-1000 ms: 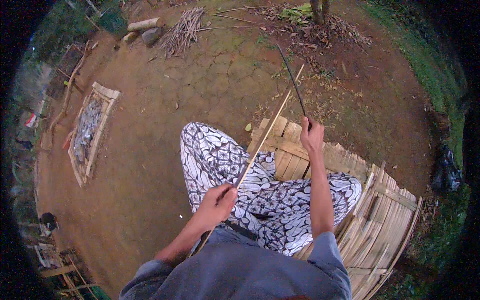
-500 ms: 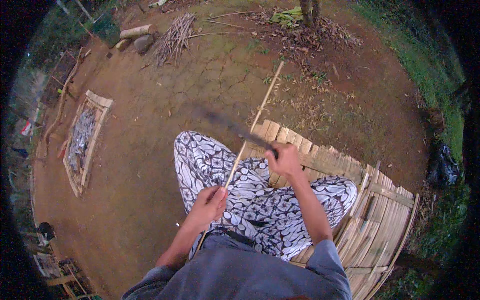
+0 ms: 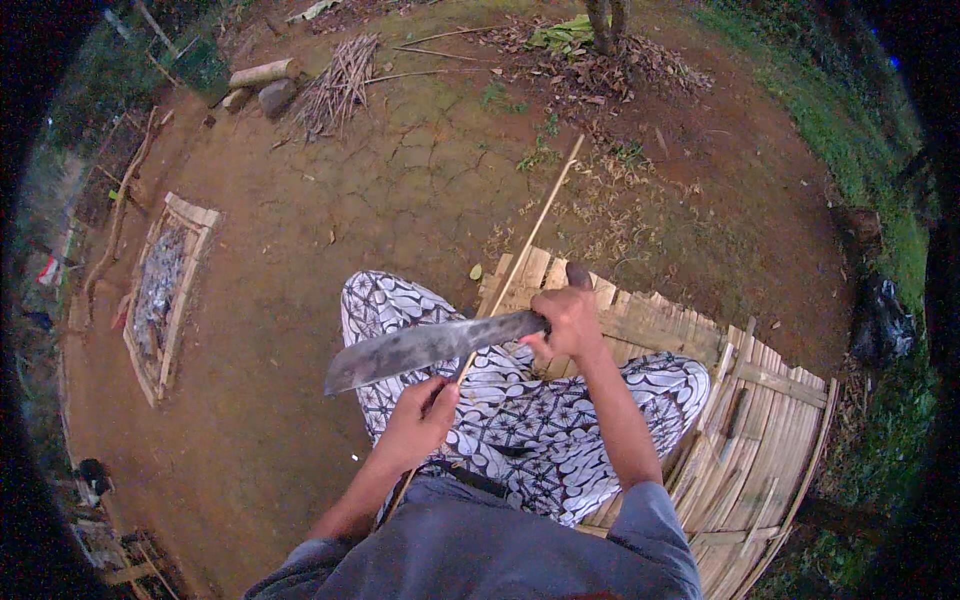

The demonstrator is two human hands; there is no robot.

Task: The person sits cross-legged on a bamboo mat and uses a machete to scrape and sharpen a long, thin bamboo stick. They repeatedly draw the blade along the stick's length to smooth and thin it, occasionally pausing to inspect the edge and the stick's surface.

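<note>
My left hand [image 3: 418, 425] is closed round the lower part of a long thin stick [image 3: 541, 220], probably bamboo, that slants away up and to the right. In my right hand [image 3: 568, 322] is the handle of a machete [image 3: 420, 353]. Its broad, dark-stained blade points left and crosses over the stick just beyond my left hand; whether the edge touches the stick I cannot tell. Both hands are above my crossed legs in black-and-white patterned cloth [image 3: 540, 430]. A small pale chip [image 3: 476, 271] shows beyond my knee, left of the stick.
Under me and to the right extends a bamboo slat platform [image 3: 790, 430]. Brown bare ground surrounds it. At left lies a wood-framed ash pit [image 3: 165, 280]. Farther off are a bundle of sticks [image 3: 340, 85], a cut log [image 3: 265, 73] and a tree trunk [image 3: 605, 25] amid dry leaves.
The machete blade, blurred and angled up-left before, has swung down toward my left hand and now shows its flat side. A curled bit on the stick's upper part no longer shows there.
</note>
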